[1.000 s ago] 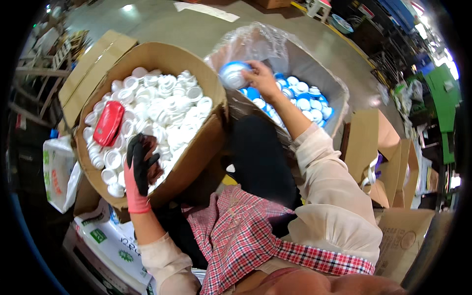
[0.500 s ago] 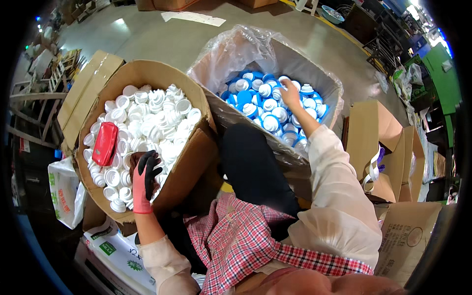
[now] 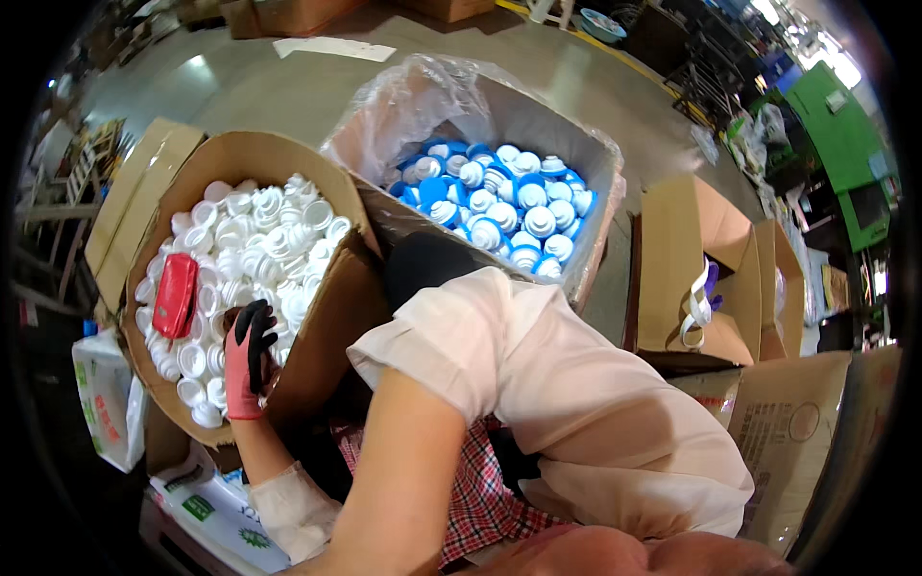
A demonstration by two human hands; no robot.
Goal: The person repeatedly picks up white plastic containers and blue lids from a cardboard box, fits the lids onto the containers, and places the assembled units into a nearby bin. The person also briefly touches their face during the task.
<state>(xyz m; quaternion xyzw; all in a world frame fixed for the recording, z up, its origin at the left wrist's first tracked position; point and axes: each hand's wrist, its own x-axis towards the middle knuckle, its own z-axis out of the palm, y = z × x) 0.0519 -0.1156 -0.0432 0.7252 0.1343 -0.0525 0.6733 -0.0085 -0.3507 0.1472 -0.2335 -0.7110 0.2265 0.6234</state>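
Note:
My left hand (image 3: 252, 360), in a pink glove with black fingers, is down among the white plastic caps (image 3: 264, 230) near the front edge of their cardboard box (image 3: 331, 331). Its fingers are curled; whatever they may hold is hidden. A red, rounded case-like object (image 3: 175, 296) lies on the caps to the left of this hand. My right forearm (image 3: 399, 461) crosses in front of my body toward the lower edge, and the right hand is out of the picture. Blue-and-white caps (image 3: 504, 197) fill the plastic-lined box (image 3: 600, 158) farther right.
Open cardboard boxes (image 3: 672, 288) stand at the right, one with a white strap and something purple inside. A flat-sided carton (image 3: 792, 427) is at the lower right. White plastic bags (image 3: 110, 398) sit at the left. Green machinery (image 3: 840, 130) stands at the far right.
My right hand has left the blue-and-white caps, swinging back across my body and out of view. My left hand stays in the white caps. The whole view has shifted slightly.

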